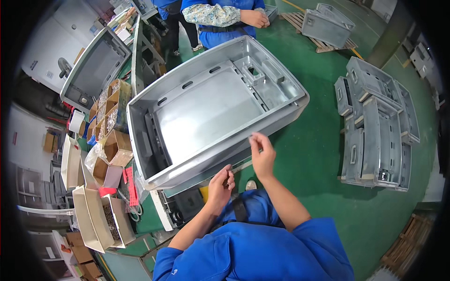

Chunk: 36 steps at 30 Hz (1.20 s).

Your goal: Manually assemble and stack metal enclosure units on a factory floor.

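A large grey metal housing point(206, 117), shaped like a shallow open tray with raised walls and slots, lies tilted on the workbench in front of me. Just off its near wall, my left hand point(219, 187) is closed, fingers curled and thumb against them; a small dark bit shows at the fingertips, too small to name. My right hand point(263, 157) is by the near right part of the same wall, thumb and forefinger brought together in a pinch. Whatever those fingers hold, if anything, does not show.
Left of the housing are cardboard boxes point(117, 147) of small parts, cream bins point(91, 220) and red strips point(131, 186). A co-worker point(225, 18) in blue stands beyond it, another person partly behind. Grey metal housings point(375, 126) are stacked at right; more sit on a pallet point(323, 46).
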{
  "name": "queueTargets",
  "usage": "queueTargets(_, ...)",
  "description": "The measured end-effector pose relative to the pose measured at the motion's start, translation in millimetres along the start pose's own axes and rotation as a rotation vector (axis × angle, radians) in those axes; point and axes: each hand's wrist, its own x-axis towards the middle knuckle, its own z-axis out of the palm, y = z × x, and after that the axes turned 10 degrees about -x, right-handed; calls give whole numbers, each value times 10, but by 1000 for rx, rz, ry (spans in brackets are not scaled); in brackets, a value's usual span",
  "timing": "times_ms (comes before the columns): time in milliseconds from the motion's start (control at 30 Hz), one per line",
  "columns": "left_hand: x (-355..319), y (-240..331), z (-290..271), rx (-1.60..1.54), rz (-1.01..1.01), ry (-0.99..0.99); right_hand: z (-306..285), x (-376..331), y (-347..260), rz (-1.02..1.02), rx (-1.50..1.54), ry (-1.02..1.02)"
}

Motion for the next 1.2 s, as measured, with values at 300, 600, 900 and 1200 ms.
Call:
queueTargets(300, -95, 199, -186, 18, -138, -10, 194, 141, 101, -101, -169, 138)
queueTargets(600, -259, 474, -602, 74, -131, -23, 359, 40, 101, -67, -296, 227)
queueTargets(900, -452, 732, -1055, 120, -168, 17, 564, 6, 69, -81, -342, 370)
queueTargets(1200, -602, 1013, -1255, 42, -217, -50, 571, 22, 134, -194, -474, 357)
